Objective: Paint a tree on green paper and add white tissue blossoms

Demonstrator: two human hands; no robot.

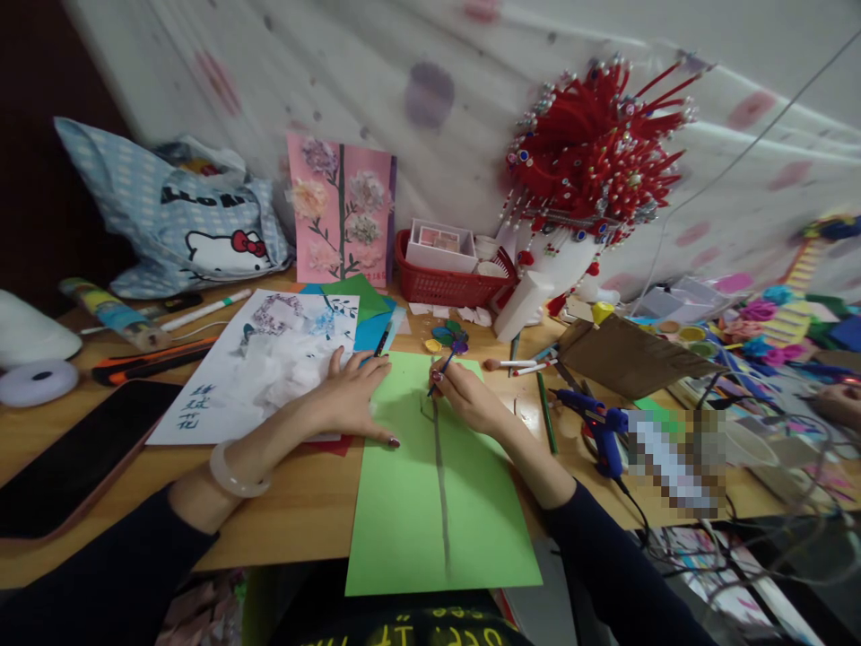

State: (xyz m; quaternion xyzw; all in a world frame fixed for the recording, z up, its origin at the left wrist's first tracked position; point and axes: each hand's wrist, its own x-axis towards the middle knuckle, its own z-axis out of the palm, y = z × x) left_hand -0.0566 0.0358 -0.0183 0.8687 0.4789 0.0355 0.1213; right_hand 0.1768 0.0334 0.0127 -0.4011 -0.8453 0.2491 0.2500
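Observation:
A light green sheet of paper point(396, 529) lies on the table in front of me, with a long dark line point(440, 484) running down its middle. My right hand point(471, 399) is closed round a thin blue brush point(441, 375), whose tip meets the paper near the line's upper end, beside a small faint outline. Fingers spread, my left hand point(353, 399) presses on the sheet's left edge and on a white paper point(202, 408) that bears crumpled white tissue point(296, 372). A small palette of colours point(449, 337) sits just beyond the green sheet.
On the left are a black phone point(81, 453), a cutter point(158, 361) and a bag point(208, 224). Behind stand a pink flower picture point(323, 206), a red basket point(447, 283) and a red headdress point(592, 161). A blue glue gun point(595, 417) and cables lie right; another person's hand point(840, 404) shows.

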